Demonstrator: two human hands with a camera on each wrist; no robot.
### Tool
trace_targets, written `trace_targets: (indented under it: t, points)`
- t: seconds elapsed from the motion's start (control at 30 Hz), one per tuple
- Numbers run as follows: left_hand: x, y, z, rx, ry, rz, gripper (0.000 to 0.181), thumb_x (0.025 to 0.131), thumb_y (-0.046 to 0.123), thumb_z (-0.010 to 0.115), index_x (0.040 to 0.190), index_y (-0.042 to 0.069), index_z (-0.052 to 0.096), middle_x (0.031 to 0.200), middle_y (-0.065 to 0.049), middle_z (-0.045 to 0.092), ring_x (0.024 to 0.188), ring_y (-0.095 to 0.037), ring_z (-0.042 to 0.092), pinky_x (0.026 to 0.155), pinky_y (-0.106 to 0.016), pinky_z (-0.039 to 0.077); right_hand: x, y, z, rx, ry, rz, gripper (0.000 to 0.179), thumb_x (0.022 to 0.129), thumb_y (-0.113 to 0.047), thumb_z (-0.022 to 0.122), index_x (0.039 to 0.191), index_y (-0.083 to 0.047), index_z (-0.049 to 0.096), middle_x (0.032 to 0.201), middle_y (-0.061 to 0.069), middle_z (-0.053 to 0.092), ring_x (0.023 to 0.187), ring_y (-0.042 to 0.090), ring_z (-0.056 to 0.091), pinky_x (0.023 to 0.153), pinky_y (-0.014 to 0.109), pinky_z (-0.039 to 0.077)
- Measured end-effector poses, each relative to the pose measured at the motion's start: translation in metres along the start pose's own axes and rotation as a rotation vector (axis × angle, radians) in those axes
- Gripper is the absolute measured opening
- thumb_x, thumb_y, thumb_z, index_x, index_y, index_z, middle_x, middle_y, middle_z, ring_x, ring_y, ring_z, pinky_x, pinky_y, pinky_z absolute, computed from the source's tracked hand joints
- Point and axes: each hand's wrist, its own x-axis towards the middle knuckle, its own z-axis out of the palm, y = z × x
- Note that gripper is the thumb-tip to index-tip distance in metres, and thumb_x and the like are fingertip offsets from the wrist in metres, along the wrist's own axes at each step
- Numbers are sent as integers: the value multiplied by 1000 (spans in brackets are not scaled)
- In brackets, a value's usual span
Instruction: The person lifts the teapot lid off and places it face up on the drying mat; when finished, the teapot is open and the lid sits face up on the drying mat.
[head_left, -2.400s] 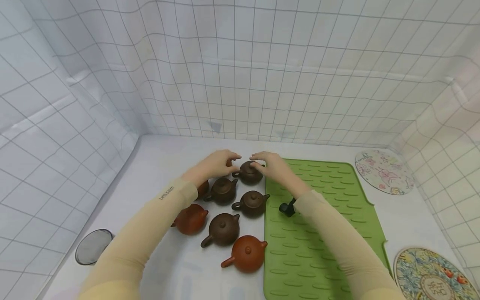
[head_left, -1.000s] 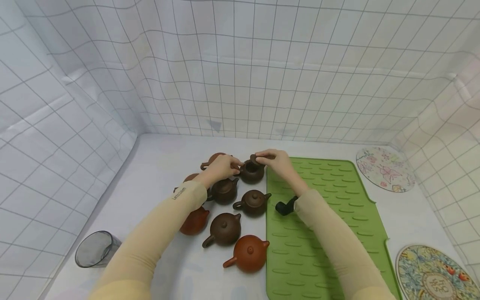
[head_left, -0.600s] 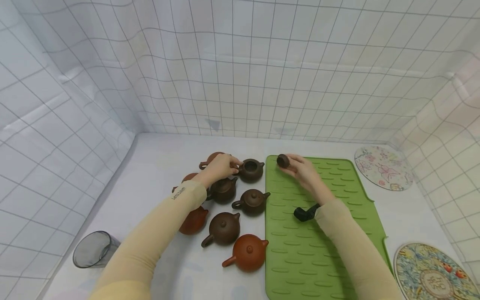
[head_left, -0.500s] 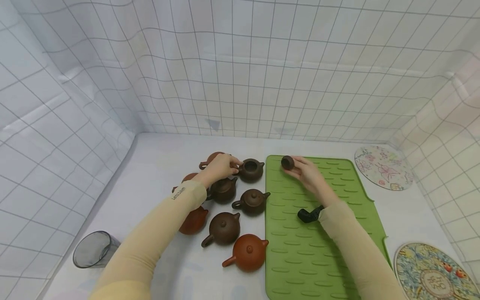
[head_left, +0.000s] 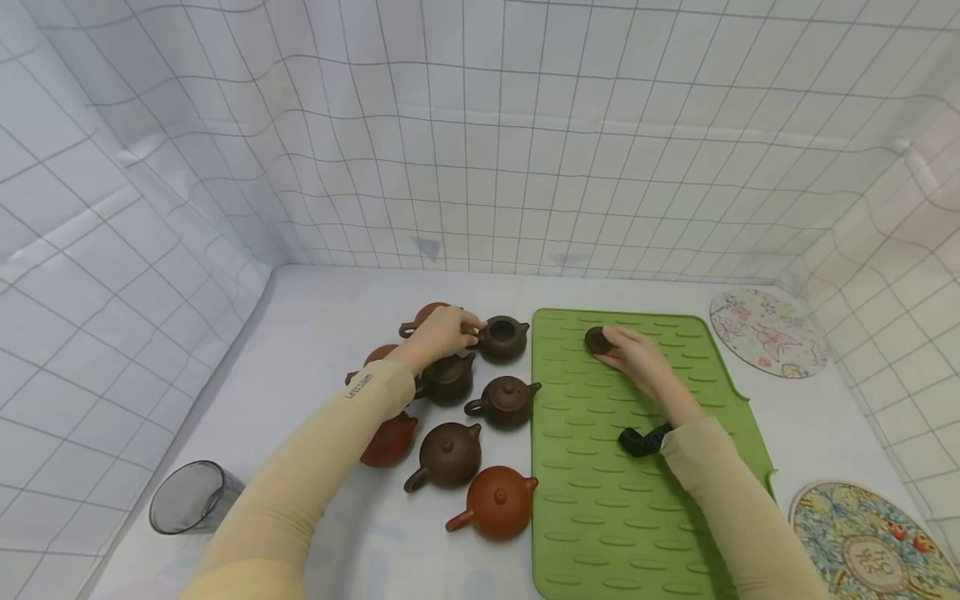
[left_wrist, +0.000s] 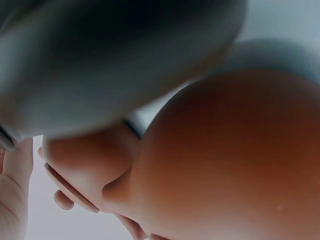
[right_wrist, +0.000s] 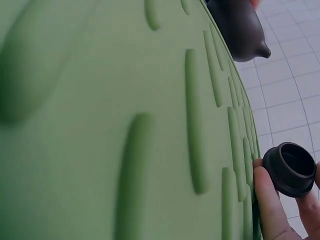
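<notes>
My left hand [head_left: 448, 332] pinches the handle of a dark brown teapot [head_left: 506, 352] at the back of the group, whose round opening is uncovered. In my right hand [head_left: 637, 358] is the small dark teapot lid [head_left: 597, 340], held at the mat's back left part. Its hollow underside and raised ring show in the right wrist view, where fingers [right_wrist: 270, 207] grip the lid [right_wrist: 274, 170] by its edge. That view also catches a dark spouted teapot [right_wrist: 240, 30] beyond the mat. Reddish teapots [left_wrist: 235, 155] fill much of the left wrist view, with part of the left hand at the left edge.
Several lidded teapots, among them a brown one [head_left: 507, 404] and an orange one [head_left: 498, 504], stand left of the green ridged mat [head_left: 600, 500]. A grey glass [head_left: 187, 498] lies left. Two patterned round mats [head_left: 768, 333] lie right. Grid-patterned curtains enclose the table.
The right hand has lifted the lid off the back dark teapot, turned its underside into view and carried it right over the green mat. The left hand has come onto that teapot's handle and stays there.
</notes>
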Motion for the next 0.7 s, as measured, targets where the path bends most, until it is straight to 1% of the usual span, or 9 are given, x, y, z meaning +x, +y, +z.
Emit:
trace_targets:
  t: [0.07, 0.13, 0.2, 0.3, 0.37, 0.43, 0.57, 0.63, 0.7]
  points:
    - [0, 0, 0, -8, -2, -9, 35, 95, 11, 66, 130, 11, 66, 118, -12, 71, 107, -25, 67, 88, -35, 55, -2, -1, 0, -42, 10, -6, 62, 106, -25, 45, 153, 8, 22, 159, 26, 21, 140, 37, 38, 106, 27, 45]
    - [0, 1, -1, -14, -3, -14, 35, 95, 11, 66, 130, 11, 66, 119, -11, 71, 107, -24, 67, 88, -35, 55, -3, -2, 0, -85, 24, -15, 63, 105, -30, 48, 150, 9, 28, 156, 28, 27, 135, 35, 44, 104, 27, 48]
    - [1, 1, -1, -16, -4, -15, 35, 95, 12, 66, 130, 12, 66, 119, -11, 71, 106, -24, 67, 88, -34, 55, -3, -4, -1, -138, 44, -27, 65, 103, -34, 52, 147, 11, 34, 152, 30, 32, 126, 29, 52, 97, 24, 52]
    - [1, 0, -1, -19, -8, -13, 36, 95, 12, 66, 130, 12, 65, 119, -11, 71, 106, -24, 67, 87, -34, 55, -1, -6, 0, -222, 83, -20, 63, 101, -35, 56, 142, 10, 43, 147, 31, 41, 117, 24, 60, 92, 23, 54]
    - [1, 0, 0, -20, -10, -12, 36, 95, 12, 66, 131, 12, 65, 119, -11, 71, 106, -24, 67, 87, -34, 55, 2, -7, 2, -281, 113, -4, 59, 100, -35, 57, 140, 7, 48, 145, 28, 46, 116, 25, 63, 93, 26, 55]
    - [1, 0, 0, -20, -9, -14, 36, 95, 12, 66, 130, 12, 65, 118, -11, 71, 106, -24, 67, 88, -34, 55, 4, -8, 3, -340, 140, 14, 55, 100, -35, 57, 139, 4, 51, 145, 25, 48, 118, 28, 63, 97, 31, 53]
    - [0, 1, -1, -21, -4, -17, 35, 94, 11, 67, 129, 11, 66, 117, -11, 72, 104, -23, 67, 87, -33, 54, 6, -7, 6, -455, 201, 2, 50, 102, -34, 54, 138, 2, 54, 140, 25, 54, 117, 33, 63, 102, 41, 50]
    - [0, 1, -2, -19, -2, -19, 34, 94, 11, 67, 129, 11, 67, 116, -11, 72, 104, -23, 67, 86, -33, 54, 6, -7, 6, -476, 217, -17, 47, 103, -30, 53, 137, 2, 55, 137, 27, 55, 117, 36, 62, 102, 43, 50]
    - [0, 2, -2, -14, -3, -19, 34, 94, 11, 66, 129, 11, 66, 117, -11, 72, 104, -23, 67, 86, -32, 54, 6, -6, 6, -471, 220, -30, 44, 104, -28, 52, 136, 2, 56, 135, 27, 56, 118, 38, 61, 100, 42, 51]
